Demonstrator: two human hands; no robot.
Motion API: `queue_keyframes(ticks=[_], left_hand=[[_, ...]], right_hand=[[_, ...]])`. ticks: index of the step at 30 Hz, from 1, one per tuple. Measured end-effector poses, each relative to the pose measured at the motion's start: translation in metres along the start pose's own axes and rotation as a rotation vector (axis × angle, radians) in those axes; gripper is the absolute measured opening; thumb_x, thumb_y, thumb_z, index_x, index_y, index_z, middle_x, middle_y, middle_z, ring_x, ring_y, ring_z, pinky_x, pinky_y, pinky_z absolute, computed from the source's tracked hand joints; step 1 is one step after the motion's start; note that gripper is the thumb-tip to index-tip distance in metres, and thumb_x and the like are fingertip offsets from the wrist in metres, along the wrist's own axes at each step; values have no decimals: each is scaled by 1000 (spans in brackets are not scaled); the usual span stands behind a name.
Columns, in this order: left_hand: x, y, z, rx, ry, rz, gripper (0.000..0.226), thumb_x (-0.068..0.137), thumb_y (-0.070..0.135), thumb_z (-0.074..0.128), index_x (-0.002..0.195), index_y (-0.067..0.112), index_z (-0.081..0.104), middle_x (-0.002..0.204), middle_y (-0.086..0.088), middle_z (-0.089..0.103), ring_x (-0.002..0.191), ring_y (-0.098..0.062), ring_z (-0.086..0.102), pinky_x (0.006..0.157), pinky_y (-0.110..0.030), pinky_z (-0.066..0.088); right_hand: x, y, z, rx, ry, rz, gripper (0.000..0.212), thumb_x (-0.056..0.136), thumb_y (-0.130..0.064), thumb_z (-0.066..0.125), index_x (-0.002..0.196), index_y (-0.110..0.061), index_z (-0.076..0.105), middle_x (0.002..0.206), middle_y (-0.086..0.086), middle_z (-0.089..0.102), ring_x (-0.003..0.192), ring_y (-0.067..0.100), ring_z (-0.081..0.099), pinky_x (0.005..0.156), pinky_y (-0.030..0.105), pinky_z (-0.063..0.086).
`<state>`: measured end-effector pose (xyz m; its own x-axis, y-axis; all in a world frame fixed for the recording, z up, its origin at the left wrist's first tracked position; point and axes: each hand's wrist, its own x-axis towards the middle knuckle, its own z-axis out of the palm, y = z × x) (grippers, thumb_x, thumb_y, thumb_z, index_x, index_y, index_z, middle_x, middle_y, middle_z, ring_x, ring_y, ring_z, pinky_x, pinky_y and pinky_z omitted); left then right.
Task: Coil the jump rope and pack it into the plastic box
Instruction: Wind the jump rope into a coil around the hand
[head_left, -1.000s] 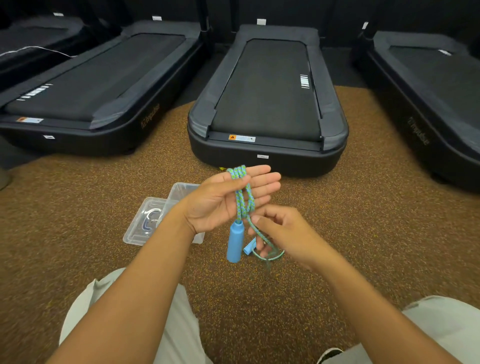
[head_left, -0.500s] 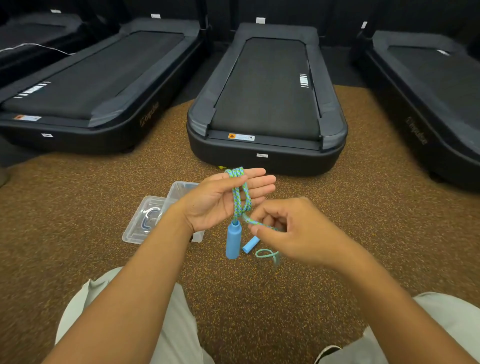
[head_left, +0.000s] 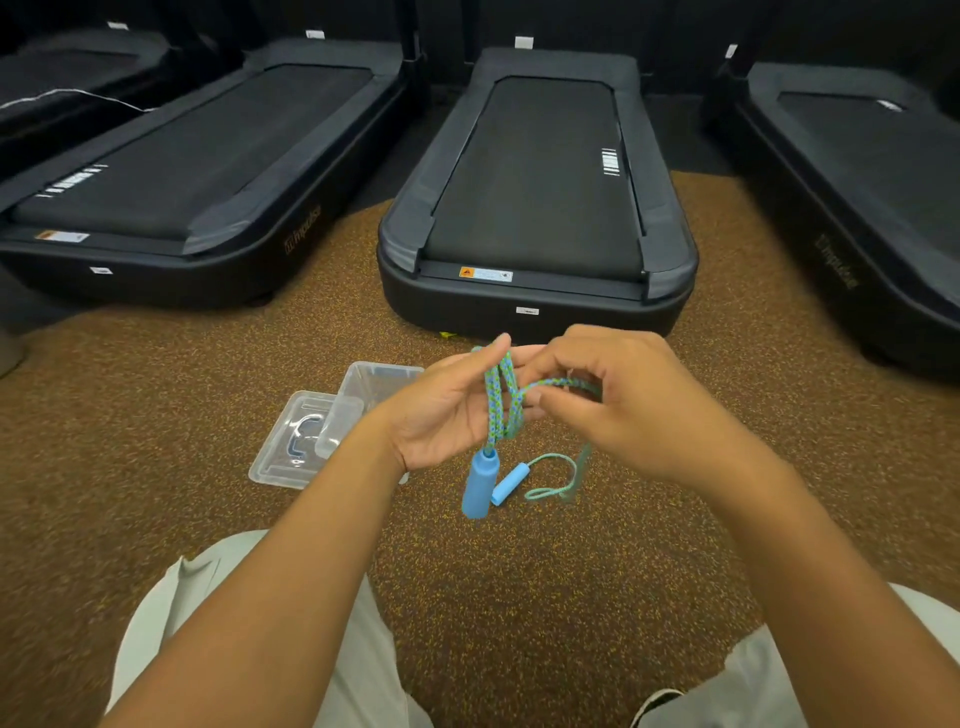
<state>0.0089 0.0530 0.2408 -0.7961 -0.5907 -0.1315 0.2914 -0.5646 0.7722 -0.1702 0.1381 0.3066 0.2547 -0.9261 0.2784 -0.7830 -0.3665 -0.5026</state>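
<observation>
Two hands: both raised over the floor at picture centre, touching the same jump rope.
Left hand (head_left: 447, 415): palm up and open, fingers (head_left: 524, 356) stretched toward 12 o'clock; the rope is looped over them and the thumb presses on the strands.
Right hand (head_left: 631, 402): at 3 o'clock of the left hand, back of the hand toward the camera; fingers curled and pinching a strand of the rope that runs across from the left palm.
Jump rope (head_left: 498, 405): blue-and-green braided cord, several strands lying side by side across the left palm, running from 12 to 6 o'clock.
Large handle (head_left: 480, 483): blue cylinder, hanging at 6 o'clock below the left palm, nearly upright, clear of the floor as far as can be told.
Small handle (head_left: 510, 484): lighter blue, tilted, just beside the large handle at its 3 o'clock; whether it rests on the floor cannot be told.
Loose end (head_left: 553, 480): thin teal loop trailing at 3 o'clock of the small handle, under the right hand; partly blurred.
Plastic box (head_left: 371, 387): clear, open, on the floor at 9 o'clock of the left hand, partly hidden by the left wrist.
Lid (head_left: 296, 441): clear, flat on the floor, touching the box at its 8 o'clock.
Floor (head_left: 156, 415): brown speckled carpet.
Treadmills (head_left: 535, 176): black, in a row at 12 o'clock, well apart from the hands.
Legs (head_left: 358, 665): pale trousers at 6 o'clock, below both forearms.
</observation>
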Motion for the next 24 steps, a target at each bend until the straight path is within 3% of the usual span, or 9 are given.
queue_keyframes(ticks=[3,8,13,17,21,24], left_hand=[[0,-2,2,-13,-71,-56,53,99,44,50,131,4,63,136,-23,59,122,-29,60,112,-45,43],[0,-5,1,-49,-192,-96,61,80,16,68,134,-6,53,129,-24,62,124,-37,57,120,-52,31],[0,-11,8,33,-172,-94,46,87,-7,45,132,-5,56,125,-25,65,121,-37,63,116,-50,38],[0,-14,10,41,-149,-95,41,97,-6,39,128,1,65,127,-24,67,122,-35,64,113,-47,43],[0,-14,10,63,-158,-140,41,99,-3,39,138,-3,54,140,-33,54,134,-44,52,115,-52,39],[-2,-11,10,96,-222,-214,44,100,-2,35,142,-9,46,145,-35,48,138,-46,46,117,-52,36]], right_hand=[[4,3,0,-7,23,4,10,89,-25,74,98,-27,77,86,-3,66,77,10,61,75,29,47],[10,7,1,-22,24,33,10,89,-25,75,97,-29,77,91,-3,69,83,15,66,83,37,50],[10,12,3,-7,-10,31,11,87,-27,77,96,-33,77,90,-7,70,85,11,66,84,32,50],[10,19,3,24,-4,39,12,86,-23,78,95,-32,78,89,-7,71,84,10,66,83,29,49],[9,25,2,83,11,67,12,85,-21,79,94,-29,79,89,-8,75,86,5,67,79,15,46],[8,30,-1,150,-45,90,12,86,-18,78,94,-28,79,81,-12,74,77,-4,63,73,8,41]])
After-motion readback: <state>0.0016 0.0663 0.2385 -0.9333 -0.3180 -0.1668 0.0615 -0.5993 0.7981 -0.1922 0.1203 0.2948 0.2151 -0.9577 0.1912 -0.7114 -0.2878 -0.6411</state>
